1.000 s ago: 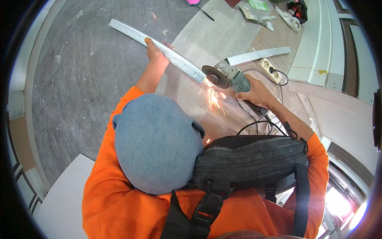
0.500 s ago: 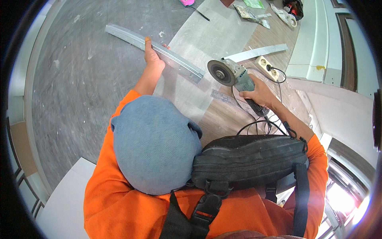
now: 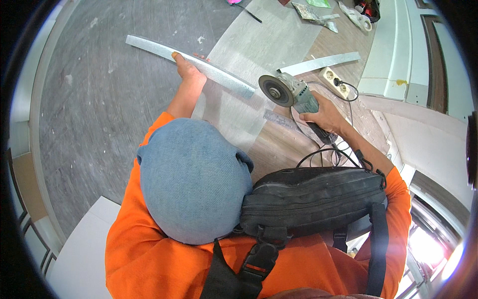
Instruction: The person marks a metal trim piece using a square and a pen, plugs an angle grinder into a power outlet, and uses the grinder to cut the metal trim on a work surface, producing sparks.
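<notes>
A long grey metal profile (image 3: 226,79) slants across in front of me, its far end up to the left. My left hand (image 3: 189,70) is closed around its middle, thumb on top. In my right hand (image 3: 322,115) is an angle grinder (image 3: 303,98), gripped round its body. The grinder's round disc (image 3: 275,90) faces toward me, a short gap to the right of the profile's near end. Below the disc, a flat metal piece (image 3: 279,119) lies on the floor, partly hidden by the grinder's cord and my hand.
Another metal strip (image 3: 321,64) lies beyond the grinder, beside a white power strip (image 3: 334,82) with a black plug. A roll of tape (image 3: 366,24) and plastic packets (image 3: 313,17) lie farther off. A black bag (image 3: 313,199) hangs across my front, near cables (image 3: 328,155).
The metal profile has been turned in my left hand, so a flat, smooth face shows now instead of its grooved side. The grinder has hardly moved.
</notes>
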Demonstrator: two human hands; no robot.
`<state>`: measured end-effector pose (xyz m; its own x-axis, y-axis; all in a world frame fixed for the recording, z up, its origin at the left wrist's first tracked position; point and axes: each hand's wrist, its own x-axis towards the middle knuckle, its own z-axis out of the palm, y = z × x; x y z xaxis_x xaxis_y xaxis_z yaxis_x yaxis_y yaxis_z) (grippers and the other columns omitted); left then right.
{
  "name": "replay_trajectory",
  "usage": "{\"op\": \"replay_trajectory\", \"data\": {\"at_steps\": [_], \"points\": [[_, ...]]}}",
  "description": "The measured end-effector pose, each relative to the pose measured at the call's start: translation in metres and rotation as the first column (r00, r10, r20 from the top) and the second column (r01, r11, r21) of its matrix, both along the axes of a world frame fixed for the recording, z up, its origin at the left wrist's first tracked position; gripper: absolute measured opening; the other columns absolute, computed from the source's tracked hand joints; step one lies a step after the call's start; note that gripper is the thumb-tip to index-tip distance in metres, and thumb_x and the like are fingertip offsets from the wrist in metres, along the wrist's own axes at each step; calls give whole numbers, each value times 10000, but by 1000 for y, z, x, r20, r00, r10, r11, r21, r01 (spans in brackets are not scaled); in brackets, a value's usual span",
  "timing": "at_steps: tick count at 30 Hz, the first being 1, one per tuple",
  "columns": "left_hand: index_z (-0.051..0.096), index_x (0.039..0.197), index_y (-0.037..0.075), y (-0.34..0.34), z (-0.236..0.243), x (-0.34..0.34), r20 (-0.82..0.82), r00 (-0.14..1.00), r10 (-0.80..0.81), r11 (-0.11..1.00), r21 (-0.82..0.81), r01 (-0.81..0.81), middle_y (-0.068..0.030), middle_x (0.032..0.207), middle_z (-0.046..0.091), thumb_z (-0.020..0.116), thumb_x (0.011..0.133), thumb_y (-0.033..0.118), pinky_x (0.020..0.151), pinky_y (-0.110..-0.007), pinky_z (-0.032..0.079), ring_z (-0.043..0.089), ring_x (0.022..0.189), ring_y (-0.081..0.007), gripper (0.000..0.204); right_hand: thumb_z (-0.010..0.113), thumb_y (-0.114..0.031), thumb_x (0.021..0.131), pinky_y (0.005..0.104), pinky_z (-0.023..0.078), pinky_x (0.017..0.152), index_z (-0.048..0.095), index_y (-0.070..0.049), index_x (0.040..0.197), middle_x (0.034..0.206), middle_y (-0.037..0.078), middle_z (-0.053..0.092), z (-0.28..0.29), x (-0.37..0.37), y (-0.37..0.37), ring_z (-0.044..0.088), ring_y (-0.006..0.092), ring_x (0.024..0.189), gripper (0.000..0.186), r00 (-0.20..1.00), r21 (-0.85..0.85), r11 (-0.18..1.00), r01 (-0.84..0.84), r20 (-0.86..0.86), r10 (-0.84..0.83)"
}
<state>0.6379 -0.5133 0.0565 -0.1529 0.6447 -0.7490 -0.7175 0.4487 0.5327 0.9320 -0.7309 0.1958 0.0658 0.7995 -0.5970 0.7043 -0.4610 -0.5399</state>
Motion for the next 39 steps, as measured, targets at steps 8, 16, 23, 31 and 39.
{"op": "replay_trajectory", "data": {"at_steps": [8, 16, 23, 31, 39], "points": [[367, 1332, -11, -1, 1, 1, -19, 1000, -8, 1000, 1, 8, -153, 1041, 498, 338, 995, 649, 749, -485, 502, 545, 881, -293, 741, 781, -375, 681, 409, 480, 926, 549, 27, 1266, 1111, 269, 660, -2, 0, -1, 650, 365, 1031, 746, 997, -1, 998, -65, 31, 65], [408, 1270, 12, 1, 2, 0, -23, 1000, 2, 1000, -15, -2, -133, 970, 508, 335, 992, 652, 751, -500, 488, 551, 836, -288, 702, 768, -393, 665, 407, 458, 954, 543, 25, 1279, 1160, 262, 640, -4, -2, 1, 622, 358, 1064, 776, 995, -44, 995, -85, 47, 87], [406, 1270, 15, 1, 1, -2, -20, 1000, -6, 1000, -24, 6, -139, 983, 508, 344, 997, 639, 748, -497, 488, 552, 829, -288, 683, 773, -384, 669, 405, 467, 949, 540, 28, 1287, 1144, 267, 647, -5, 0, 2, 632, 364, 1054, 779, 994, -27, 995, -96, 50, 97], [438, 1213, 12, 1, -1, -2, -17, 1000, -9, 1000, -11, 8, -141, 972, 517, 357, 994, 641, 739, -501, 488, 551, 824, -290, 671, 785, -376, 672, 397, 488, 925, 524, 41, 1310, 1085, 274, 674, -4, -1, 2, 661, 369, 1013, 805, 993, -32, 994, -107, 41, 109], [456, 1144, 30, 5, -1, -1, -14, 1000, -4, 1000, 2, 5, -147, 895, 538, 347, 1010, 601, 712, -522, 503, 562, 754, -312, 597, 769, -389, 655, 387, 451, 963, 543, 24, 1288, 1158, 247, 642, -2, -2, 0, 615, 340, 1067, 789, 999, -17, 998, -54, 0, 54]]}}
